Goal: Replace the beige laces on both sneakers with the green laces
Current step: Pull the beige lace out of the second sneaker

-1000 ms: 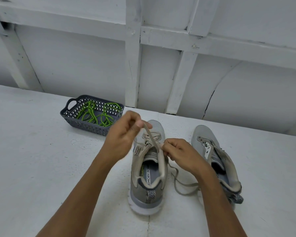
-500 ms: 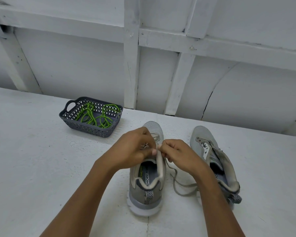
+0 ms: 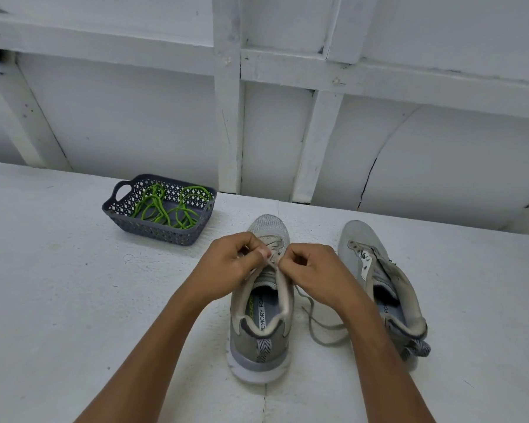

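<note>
Over in the upper left of the frame, a dark grey perforated plastic basket (image 3: pixel 153 232) with a cut-out handle sits on the white painted tabletop (image 3: pixel 58 300). The bright green cord laces (image 3: pixel 165 209) lie inside it in a loose tangle, well apart from both shoes.

Moving toward the centre, my left hand (image 3: pixel 229 267) is curled, thumb and forefinger pinching the flat beige lace (image 3: pixel 313 326) right at the upper eyelets of the grey mesh sneaker with a white sole (image 3: pixel 263 334). That sneaker stands upright in the middle of the frame, heel toward me and toe pointing at the white timber-framed wall (image 3: pixel 226 87); its insole lettering shows through the open collar. A few crossings of the lace are visible over the toe end, just beyond my knuckles.

Just right of centre, my right hand (image 3: pixel 315 270) is curled too, fingertips pinching the sneaker's lacing edge, almost touching my left thumb. From under that hand the free end of the lace trails down onto the tabletop and loops in the gap between the two shoes.

At the right, the second grey sneaker (image 3: pixel 379 285) lies tipped onto its side, its opening turned toward the first one, its tongue hanging open and its striped heel tab at the lower right.
</note>
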Motion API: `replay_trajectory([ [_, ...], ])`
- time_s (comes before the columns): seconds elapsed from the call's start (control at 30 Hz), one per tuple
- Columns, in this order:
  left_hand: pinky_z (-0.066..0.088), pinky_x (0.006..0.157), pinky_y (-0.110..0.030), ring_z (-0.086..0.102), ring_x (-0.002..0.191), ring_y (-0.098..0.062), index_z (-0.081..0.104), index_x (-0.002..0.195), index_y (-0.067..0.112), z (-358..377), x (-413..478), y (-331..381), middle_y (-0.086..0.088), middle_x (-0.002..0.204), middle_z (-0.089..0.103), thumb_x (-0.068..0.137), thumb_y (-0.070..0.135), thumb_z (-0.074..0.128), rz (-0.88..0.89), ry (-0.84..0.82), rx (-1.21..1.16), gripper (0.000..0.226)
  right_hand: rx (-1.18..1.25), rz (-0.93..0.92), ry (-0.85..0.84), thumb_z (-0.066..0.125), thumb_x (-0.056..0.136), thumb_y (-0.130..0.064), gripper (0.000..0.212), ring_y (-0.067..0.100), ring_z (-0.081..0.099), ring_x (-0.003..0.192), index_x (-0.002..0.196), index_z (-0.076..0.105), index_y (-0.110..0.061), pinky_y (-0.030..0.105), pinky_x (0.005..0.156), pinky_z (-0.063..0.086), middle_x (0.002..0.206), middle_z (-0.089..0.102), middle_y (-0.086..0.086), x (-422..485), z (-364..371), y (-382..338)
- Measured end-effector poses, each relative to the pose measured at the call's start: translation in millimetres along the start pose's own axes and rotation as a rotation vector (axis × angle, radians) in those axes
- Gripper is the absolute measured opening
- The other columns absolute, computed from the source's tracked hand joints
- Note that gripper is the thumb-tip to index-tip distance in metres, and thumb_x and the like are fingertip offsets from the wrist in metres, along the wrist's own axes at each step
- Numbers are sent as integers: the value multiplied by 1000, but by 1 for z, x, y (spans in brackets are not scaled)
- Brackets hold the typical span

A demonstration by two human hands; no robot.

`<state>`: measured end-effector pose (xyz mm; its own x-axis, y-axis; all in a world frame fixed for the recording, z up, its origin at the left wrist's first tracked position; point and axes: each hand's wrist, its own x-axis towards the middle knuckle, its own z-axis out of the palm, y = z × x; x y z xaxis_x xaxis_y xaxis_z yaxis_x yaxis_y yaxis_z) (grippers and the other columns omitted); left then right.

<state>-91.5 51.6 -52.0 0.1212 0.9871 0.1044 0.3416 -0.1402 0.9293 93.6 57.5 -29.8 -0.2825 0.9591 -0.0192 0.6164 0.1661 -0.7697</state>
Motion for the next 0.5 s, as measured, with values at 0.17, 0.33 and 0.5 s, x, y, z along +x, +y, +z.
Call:
replay_trajectory([
  [0.17, 42, 61, -18, 60, 70, -1, 64, 67, 27, 0, 0, 3, 8, 93, 74, 78, 26, 57, -4, -10, -10, 13, -35, 22, 38, 65, 80, -26, 14, 16, 68, 61, 68, 63, -19, 40, 73, 58, 68, 69, -3, 0, -4, -5],
  [0.33, 44, 59, -16, 61, 70, 0, 64, 75, 8, -3, 1, 1, 8, 93, 75, 90, 6, 63, 15, -30, 37, 15, 22, 31, 104, 67, 75, -23, 8, 18, 69, 58, 72, 60, -24, 44, 69, 60, 67, 68, 1, -3, -3, -7],
  [0.5, 50, 58, -22, 64, 75, -19, 68, 81, 10, -9, -2, 5, 5, 94, 75, 92, 12, 68, 59, -32, 14, 11, -102, 18, 128, 71, 80, -39, 22, 14, 62, 59, 71, 59, -23, 34, 62, 56, 61, 63, -2, 0, 2, -8],
])
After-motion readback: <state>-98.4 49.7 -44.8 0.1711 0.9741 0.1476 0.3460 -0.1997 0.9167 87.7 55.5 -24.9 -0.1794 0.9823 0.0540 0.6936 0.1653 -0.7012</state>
